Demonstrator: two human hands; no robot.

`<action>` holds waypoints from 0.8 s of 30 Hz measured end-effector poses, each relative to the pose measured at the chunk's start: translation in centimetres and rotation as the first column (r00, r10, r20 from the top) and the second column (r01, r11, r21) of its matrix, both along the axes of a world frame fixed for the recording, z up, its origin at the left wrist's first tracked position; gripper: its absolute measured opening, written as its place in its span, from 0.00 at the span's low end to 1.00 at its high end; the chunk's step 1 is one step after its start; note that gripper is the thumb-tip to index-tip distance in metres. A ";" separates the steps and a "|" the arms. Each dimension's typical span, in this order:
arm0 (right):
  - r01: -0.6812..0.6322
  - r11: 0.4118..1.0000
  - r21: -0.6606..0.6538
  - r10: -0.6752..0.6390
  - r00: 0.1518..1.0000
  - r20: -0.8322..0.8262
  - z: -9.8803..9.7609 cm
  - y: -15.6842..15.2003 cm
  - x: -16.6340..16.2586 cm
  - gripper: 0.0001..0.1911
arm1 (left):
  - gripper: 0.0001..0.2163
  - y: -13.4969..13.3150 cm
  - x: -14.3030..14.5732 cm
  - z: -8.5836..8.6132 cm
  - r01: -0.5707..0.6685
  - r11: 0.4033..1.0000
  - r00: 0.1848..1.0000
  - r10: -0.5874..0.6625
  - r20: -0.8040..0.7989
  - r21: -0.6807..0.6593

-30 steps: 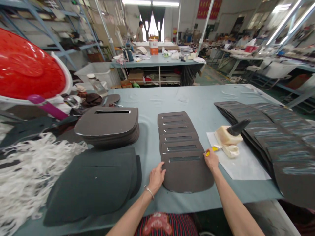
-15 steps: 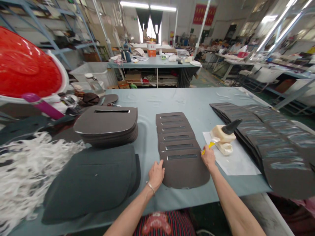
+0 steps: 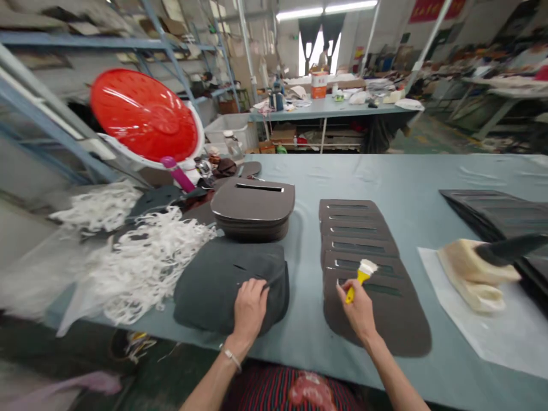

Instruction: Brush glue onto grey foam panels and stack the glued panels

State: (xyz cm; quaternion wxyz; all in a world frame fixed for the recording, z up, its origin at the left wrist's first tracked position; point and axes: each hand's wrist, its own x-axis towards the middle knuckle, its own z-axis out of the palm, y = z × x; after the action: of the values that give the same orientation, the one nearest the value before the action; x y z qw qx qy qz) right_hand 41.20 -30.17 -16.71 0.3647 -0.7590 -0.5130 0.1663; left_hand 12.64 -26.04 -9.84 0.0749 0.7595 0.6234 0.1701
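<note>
My right hand grips a small paintbrush with a yellow handle and pale bristles. It is over a row of overlapping dark brown panels, each with a slot near its far edge. On the left, my left hand is on a pile of dark green fabric pieces, its fingers bent and pinching the top piece, which is creased beside them. Behind that pile stands a neat stack of brown slotted panels. A cream-coloured container with a black part rests on a white sheet at the right.
A heap of white strips covers the table's left side. Behind it are a red tilted basin, a purple handle and a clear jar. More dark panels lie at the far right. Another table stands beyond.
My view has turned left. My left hand has gone from the brown panels to the dark green pile. My right hand has brought the brush from beside the container over the slotted panels.
</note>
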 end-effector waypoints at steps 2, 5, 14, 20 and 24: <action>-0.182 0.983 0.027 0.183 0.960 -0.213 1.1 1.5 -5.4 0.14 | 0.11 0.3 0.3 -0.2 0.011 1.000 0.991 -0.010 0.134 -0.005; -0.267 0.961 0.076 0.274 0.869 -0.413 2.5 3.5 -11.6 0.15 | 0.12 0.6 1.0 0.1 0.082 0.995 0.938 -0.056 0.342 -0.062; -0.056 0.998 0.035 0.066 0.904 -0.423 2.3 3.4 -14.1 0.09 | 0.31 3.0 -7.7 1.7 -0.463 0.879 0.883 0.468 -0.020 0.115; 0.000 0.999 0.033 0.015 0.896 -0.443 1.3 2.0 -12.5 0.08 | 0.29 6.4 -9.3 1.3 -0.357 0.927 0.930 0.341 -0.135 -0.117; 0.077 0.996 0.055 -0.054 0.938 -0.341 0.2 -0.7 -7.7 0.08 | 0.19 5.1 -4.6 0.8 -0.122 0.939 0.981 0.163 0.104 -0.323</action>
State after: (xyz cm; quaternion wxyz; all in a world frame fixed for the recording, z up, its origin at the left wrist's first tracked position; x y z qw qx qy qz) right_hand 33.52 -30.91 -16.52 0.4783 -0.7229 -0.4224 0.2650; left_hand 8.00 -20.89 -9.00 0.2227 0.6779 0.6898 0.1222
